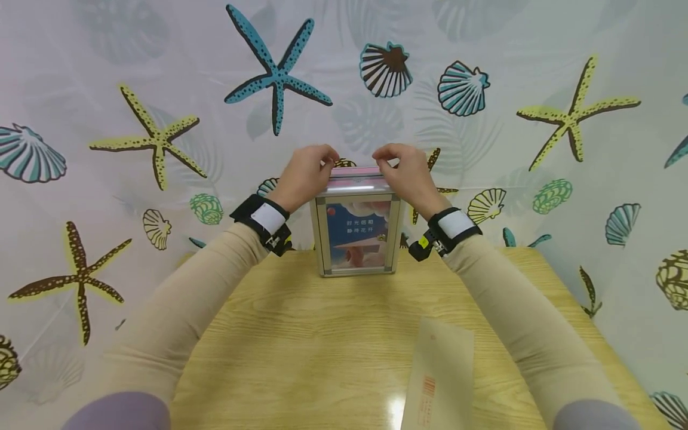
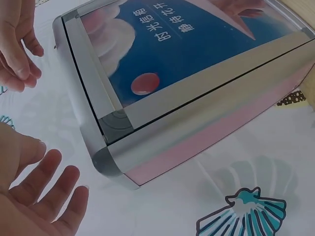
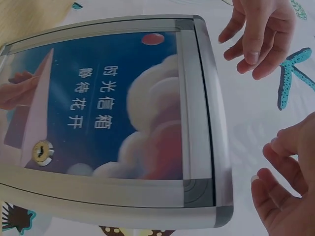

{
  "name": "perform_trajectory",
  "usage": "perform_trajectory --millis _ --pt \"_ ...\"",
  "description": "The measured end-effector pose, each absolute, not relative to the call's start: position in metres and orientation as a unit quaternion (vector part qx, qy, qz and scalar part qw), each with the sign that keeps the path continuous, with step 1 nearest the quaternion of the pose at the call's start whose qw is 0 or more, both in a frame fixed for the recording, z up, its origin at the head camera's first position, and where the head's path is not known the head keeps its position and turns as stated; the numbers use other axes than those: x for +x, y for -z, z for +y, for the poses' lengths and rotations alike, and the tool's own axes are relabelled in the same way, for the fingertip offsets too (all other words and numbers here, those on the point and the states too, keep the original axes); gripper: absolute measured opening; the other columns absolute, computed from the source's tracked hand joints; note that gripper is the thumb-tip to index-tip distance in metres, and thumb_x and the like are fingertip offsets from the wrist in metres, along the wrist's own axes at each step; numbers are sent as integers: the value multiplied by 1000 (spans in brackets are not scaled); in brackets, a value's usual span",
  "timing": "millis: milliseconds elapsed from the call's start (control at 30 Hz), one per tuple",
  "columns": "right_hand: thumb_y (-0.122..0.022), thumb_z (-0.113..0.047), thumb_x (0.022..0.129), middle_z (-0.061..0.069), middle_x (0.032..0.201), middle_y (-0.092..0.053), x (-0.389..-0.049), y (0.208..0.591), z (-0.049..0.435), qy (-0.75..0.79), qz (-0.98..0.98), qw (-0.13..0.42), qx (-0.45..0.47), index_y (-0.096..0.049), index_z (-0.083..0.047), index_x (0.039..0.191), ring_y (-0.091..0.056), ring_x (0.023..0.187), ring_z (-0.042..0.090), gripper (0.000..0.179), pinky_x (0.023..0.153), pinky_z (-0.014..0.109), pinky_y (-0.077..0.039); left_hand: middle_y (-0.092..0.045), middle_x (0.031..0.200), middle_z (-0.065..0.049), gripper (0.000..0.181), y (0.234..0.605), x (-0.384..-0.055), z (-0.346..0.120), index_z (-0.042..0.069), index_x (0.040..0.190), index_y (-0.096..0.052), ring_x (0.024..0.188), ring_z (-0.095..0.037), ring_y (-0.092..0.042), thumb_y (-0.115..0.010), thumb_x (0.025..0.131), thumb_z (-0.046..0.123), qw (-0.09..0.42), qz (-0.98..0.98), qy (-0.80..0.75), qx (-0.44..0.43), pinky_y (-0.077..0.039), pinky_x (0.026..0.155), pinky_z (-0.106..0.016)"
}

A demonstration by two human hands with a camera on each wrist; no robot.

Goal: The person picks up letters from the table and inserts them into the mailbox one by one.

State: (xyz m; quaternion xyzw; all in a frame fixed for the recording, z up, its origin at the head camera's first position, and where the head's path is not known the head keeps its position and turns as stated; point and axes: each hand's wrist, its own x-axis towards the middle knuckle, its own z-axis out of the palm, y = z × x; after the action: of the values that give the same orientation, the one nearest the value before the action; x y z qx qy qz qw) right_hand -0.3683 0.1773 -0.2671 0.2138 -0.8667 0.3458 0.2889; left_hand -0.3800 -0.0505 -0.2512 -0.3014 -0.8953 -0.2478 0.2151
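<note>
A letter box (image 1: 359, 233) with a silver frame, pink sides and a blue picture front stands upright at the back of the table. White Chinese characters and a brass keyhole lock (image 3: 43, 153) are on its front. My left hand (image 1: 309, 173) is at the box's top left corner, and my right hand (image 1: 407, 173) is at the top right. In the left wrist view, the left fingers (image 2: 56, 191) are spread and loosely bent beside the frame, holding nothing. Likewise, the right wrist view shows the right hand (image 3: 290, 179) with relaxed fingers, apart from the frame.
A tan envelope (image 1: 442, 370) with red print lies on the wooden table (image 1: 301, 334), towards the front right. Behind the table hangs a white cloth (image 1: 344, 113) printed with starfish and shells. Each wrist wears a black strap with a small camera.
</note>
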Motion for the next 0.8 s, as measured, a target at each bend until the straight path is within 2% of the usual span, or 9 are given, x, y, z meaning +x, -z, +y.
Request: perform_trajectory --millis 133,233,300,467,567,800 --pt "-58 -12 97 9 109 -70 -361 275 181 -342 -866 293 219 -70 -7 108 -62 98 19 18 76 38 -55 -67 109 -10 21 256 -372 -53 6 115 -65 89 -19 -60 -52 100 11 212 -893 249 -308 -53 75 -36" --pt "-59 -14 96 9 109 -70 -351 278 185 -346 -860 301 225 -70 -7 109 -61 97 19 18 75 38 -55 -66 110 -10 22 259 -361 -54 7 118 -63 89 -19 -59 -53 99 14 211 -891 251 -316 -53 75 -35" --pt "-60 -15 96 8 109 -69 -342 280 188 -351 -856 302 229 -69 -8 111 -61 96 18 19 75 38 -54 -65 112 -11 24 260 -351 -54 8 121 -61 83 -17 -63 -54 99 15 200 -884 269 -325 -55 73 -33" --pt "-59 -18 97 8 112 -68 -312 288 199 -375 -849 288 236 -65 -9 118 -61 99 19 24 79 40 -53 -64 117 -13 29 266 -324 -53 7 124 -59 91 -16 -64 -58 97 16 191 -854 322 -362 -56 77 -32" --pt "-59 -21 97 8 112 -67 -291 299 204 -391 -847 274 233 -64 -9 121 -60 103 19 27 83 42 -53 -66 117 -11 31 273 -304 -51 7 124 -59 101 -17 -60 -62 95 18 193 -842 336 -375 -53 86 -34" --pt "-62 -21 96 10 118 -66 -246 335 211 -392 -852 253 236 -58 -11 129 -59 110 23 35 86 45 -54 -65 116 -5 39 307 -261 -41 9 128 -57 98 -12 -61 -65 94 28 166 -853 323 -375 -55 81 -31"
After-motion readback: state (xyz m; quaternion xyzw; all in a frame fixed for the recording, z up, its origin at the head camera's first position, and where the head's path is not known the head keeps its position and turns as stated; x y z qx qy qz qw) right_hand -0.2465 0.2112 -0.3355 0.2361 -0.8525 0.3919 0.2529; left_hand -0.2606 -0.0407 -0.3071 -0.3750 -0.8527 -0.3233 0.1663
